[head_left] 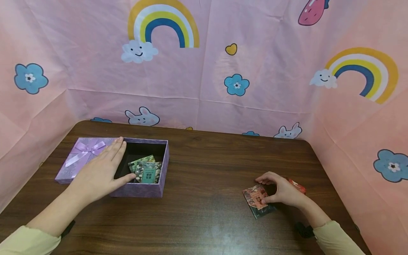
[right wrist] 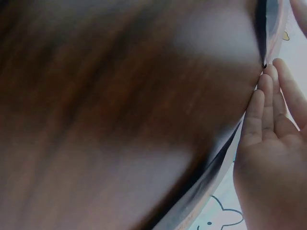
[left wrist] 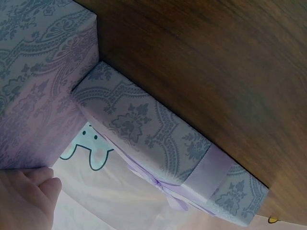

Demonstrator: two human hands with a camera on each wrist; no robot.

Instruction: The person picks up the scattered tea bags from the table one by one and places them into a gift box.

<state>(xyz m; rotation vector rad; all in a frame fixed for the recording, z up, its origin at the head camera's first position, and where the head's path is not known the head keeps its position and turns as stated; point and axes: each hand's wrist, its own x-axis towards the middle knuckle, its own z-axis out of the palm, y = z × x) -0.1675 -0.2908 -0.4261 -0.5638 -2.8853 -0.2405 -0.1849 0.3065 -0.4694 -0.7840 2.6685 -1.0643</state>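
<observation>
My left hand [head_left: 102, 168] lies with straight fingers along the left side of a purple patterned box [head_left: 137, 190], its thumb over the front rim. Inside the box are green tea sachets [head_left: 148, 173], one overlapping another. Left of the box is its lid [head_left: 79, 156] with a lilac ribbon bow, partly under the hand. On the right, my right hand [head_left: 282, 191] pinches a red tea sachet [head_left: 255, 196], thumb on its label and fingers at its far edge. A dark green sachet [head_left: 262, 213] shows beneath it. Another red packet [head_left: 298, 186] is partly hidden behind that hand.
The brown wooden table [head_left: 204, 205] carries everything. Pink printed cloth [head_left: 271, 71] rises behind it and along both sides. In the left wrist view the lid's ribboned edge [left wrist: 206, 172] stands beside the box wall [left wrist: 43, 91].
</observation>
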